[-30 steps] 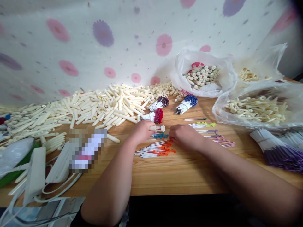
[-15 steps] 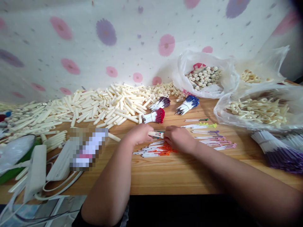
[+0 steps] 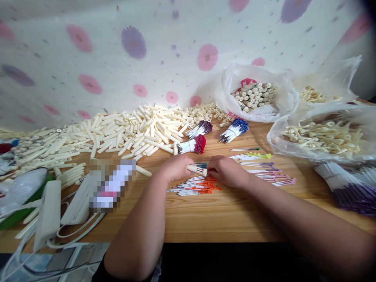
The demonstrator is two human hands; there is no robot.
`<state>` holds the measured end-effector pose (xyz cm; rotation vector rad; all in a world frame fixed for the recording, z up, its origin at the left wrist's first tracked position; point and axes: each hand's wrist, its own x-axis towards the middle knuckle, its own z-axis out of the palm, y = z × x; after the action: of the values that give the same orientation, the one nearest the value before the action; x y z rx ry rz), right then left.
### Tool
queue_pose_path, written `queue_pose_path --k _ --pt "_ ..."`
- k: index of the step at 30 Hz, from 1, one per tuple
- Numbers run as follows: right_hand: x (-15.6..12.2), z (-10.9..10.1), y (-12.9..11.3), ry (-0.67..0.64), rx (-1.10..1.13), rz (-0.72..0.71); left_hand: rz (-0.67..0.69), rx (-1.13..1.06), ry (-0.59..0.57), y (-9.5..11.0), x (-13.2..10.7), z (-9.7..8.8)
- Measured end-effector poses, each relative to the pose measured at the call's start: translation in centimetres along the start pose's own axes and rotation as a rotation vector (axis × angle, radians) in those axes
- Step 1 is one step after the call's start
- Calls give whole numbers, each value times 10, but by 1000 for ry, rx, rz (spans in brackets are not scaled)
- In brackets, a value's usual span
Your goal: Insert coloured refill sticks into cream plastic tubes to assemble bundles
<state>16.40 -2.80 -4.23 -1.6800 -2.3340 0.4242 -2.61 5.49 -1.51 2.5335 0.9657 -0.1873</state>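
Note:
My left hand [image 3: 178, 167] is closed around a cream, slotted multi-colour pen barrel [image 3: 196, 169], whose end points right. Dark and coloured strips show in its slots. Right at that end is my right hand [image 3: 230, 171], fingertips pinched together; whatever is between them is hidden. Below the hands lie loose white pen refills with orange ends [image 3: 195, 186]. Teal-ended refills [image 3: 200, 165] show just behind the barrel. To the right of my right hand, small rows of refills have green [image 3: 254, 149], yellow [image 3: 263, 156], purple [image 3: 268, 164] and pink ends [image 3: 279, 177].
Banded refill bundles, red [image 3: 192, 144], blue [image 3: 234, 130] and dark [image 3: 200, 128], stand behind the hands. A heap of cream barrels [image 3: 132, 131] spreads left. Plastic bags of pen parts [image 3: 258, 98] sit back right, purple refills [image 3: 346, 192] far right. A white power strip [image 3: 48, 213] lies left.
The barrel in my left hand has tipped slightly, its right end lower. My right fingertips have shifted a little off that end, and more of the teal refills shows. The view moved slightly.

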Motion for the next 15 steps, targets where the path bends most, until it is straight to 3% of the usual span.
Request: queue_pose_path --k 7,15 --pt "1 0 -7 -14 -1 10 49 96 4 4 -5 -1" --pt "0 2 -15 18 -69 49 -8 125 -36 13 -8 -5"
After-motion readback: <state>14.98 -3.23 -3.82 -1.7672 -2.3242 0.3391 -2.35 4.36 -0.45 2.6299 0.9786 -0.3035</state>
